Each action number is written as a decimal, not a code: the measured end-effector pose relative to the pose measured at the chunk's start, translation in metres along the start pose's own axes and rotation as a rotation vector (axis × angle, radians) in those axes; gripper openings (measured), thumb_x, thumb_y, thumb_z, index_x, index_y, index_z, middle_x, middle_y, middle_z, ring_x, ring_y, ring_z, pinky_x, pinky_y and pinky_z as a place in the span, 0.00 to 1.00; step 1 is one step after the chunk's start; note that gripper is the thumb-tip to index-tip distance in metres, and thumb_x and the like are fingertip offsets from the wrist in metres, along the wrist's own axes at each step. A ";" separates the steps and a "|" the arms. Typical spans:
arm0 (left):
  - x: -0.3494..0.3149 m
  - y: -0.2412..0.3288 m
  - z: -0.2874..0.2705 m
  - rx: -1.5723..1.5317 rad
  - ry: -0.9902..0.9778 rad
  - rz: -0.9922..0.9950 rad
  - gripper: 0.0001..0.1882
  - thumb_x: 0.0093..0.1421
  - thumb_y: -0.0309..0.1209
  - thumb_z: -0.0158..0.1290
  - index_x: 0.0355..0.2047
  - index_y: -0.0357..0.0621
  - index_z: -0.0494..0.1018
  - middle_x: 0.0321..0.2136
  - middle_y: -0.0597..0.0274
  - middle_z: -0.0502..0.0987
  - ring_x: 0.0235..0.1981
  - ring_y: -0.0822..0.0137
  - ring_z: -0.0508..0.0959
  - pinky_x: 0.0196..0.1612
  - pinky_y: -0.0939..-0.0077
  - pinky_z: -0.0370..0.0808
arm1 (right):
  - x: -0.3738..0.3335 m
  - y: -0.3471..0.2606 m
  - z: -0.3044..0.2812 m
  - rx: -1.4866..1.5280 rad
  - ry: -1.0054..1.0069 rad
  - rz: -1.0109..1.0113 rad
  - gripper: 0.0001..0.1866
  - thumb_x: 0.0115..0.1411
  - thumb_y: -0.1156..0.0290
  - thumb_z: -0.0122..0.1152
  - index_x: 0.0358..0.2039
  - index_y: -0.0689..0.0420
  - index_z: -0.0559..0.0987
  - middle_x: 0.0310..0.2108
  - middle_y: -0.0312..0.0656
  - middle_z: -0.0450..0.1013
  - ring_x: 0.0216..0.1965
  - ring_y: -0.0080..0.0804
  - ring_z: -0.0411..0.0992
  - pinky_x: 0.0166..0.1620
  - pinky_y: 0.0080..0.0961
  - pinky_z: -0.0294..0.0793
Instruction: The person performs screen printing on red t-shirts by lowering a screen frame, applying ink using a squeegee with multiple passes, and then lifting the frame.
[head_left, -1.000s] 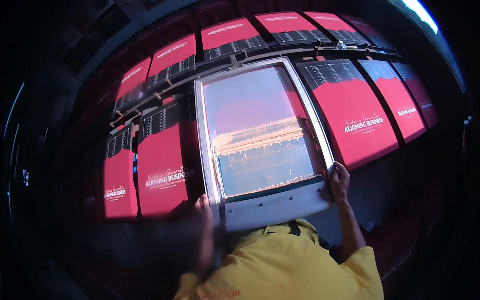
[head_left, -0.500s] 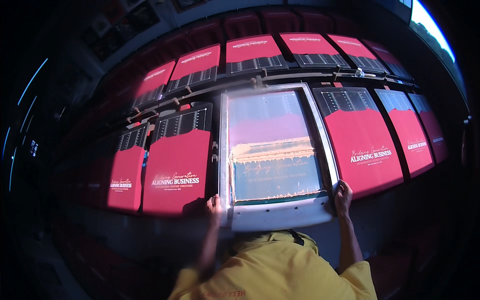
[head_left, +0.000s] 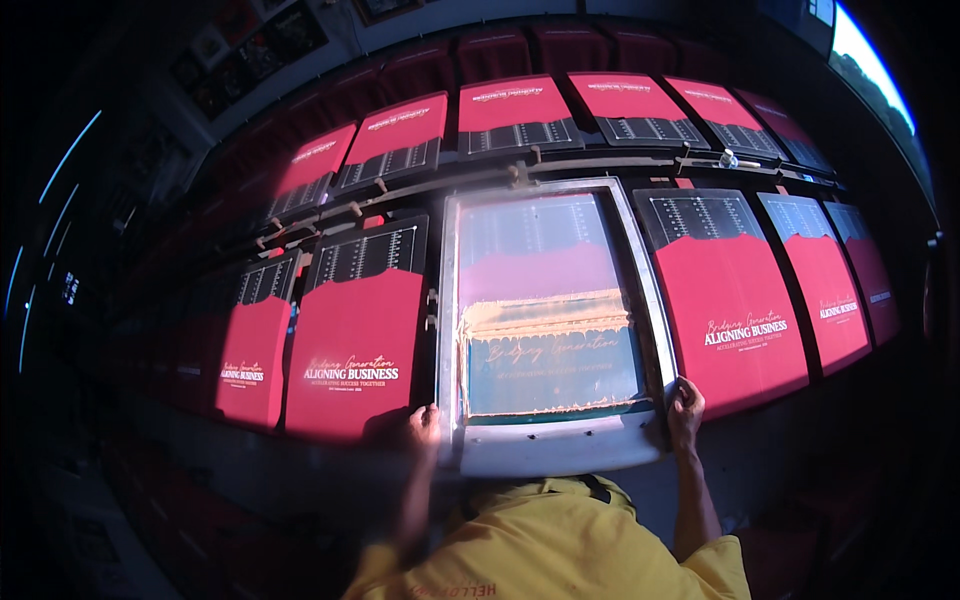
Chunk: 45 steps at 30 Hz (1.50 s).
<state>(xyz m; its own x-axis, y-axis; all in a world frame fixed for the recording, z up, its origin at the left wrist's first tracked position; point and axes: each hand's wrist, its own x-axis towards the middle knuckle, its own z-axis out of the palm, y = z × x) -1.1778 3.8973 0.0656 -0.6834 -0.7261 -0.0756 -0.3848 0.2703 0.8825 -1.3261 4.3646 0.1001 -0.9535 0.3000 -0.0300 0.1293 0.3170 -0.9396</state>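
A screen-printing frame (head_left: 555, 447) with pale metal edges lies in front of me over one of the boards. Its mesh is see-through at the far part, with pink fabric showing beneath. Across the middle of the mesh runs a thick band of beige ink (head_left: 545, 312), and the teal stencil area with faint lettering lies nearer to me. My left hand (head_left: 424, 428) is closed at the frame's near left corner. At the near right edge, my right hand (head_left: 686, 410) has its fingers curled round the frame. Some fingertips are hidden.
Red printed fabric pieces (head_left: 350, 330) lie on flat black boards to the left, with more red pieces (head_left: 735, 300) to the right. A far row of boards (head_left: 520, 105) faces the other way. A rail with small knobs (head_left: 600, 162) runs between the rows.
The whole view has shifted slightly, so the boards and frame sit a little lower in the picture. Both hands stay at the same frame edges.
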 end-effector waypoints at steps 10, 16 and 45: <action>0.010 0.012 -0.011 0.368 -0.177 0.162 0.19 0.63 0.37 0.50 0.20 0.34 0.68 0.13 0.53 0.64 0.16 0.66 0.65 0.22 0.65 0.61 | -0.004 0.011 0.009 -0.008 0.001 -0.033 0.14 0.61 0.80 0.50 0.47 0.68 0.77 0.38 0.46 0.77 0.39 0.30 0.75 0.43 0.23 0.72; 0.010 0.024 -0.009 0.369 -0.157 0.087 0.20 0.62 0.39 0.49 0.20 0.34 0.69 0.14 0.44 0.65 0.15 0.56 0.67 0.22 0.59 0.62 | -0.002 0.028 0.008 0.068 -0.026 -0.016 0.16 0.63 0.79 0.49 0.50 0.67 0.75 0.43 0.49 0.77 0.44 0.32 0.75 0.48 0.26 0.72; -0.173 0.073 0.080 -0.465 -1.255 -0.472 0.21 0.72 0.40 0.36 0.58 0.42 0.66 0.39 0.57 0.80 0.21 0.78 0.73 0.18 0.89 0.66 | -0.063 -0.106 0.060 -0.885 -0.572 -1.019 0.16 0.48 0.68 0.61 0.39 0.54 0.76 0.41 0.39 0.72 0.48 0.38 0.69 0.48 0.37 0.68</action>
<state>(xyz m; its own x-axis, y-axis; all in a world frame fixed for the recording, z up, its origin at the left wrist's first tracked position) -1.1374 4.0928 0.1063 -0.7334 0.4130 -0.5399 -0.6603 -0.2442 0.7102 -1.2957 4.2582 0.1814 -0.6810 -0.7104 0.1778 -0.7319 0.6686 -0.1316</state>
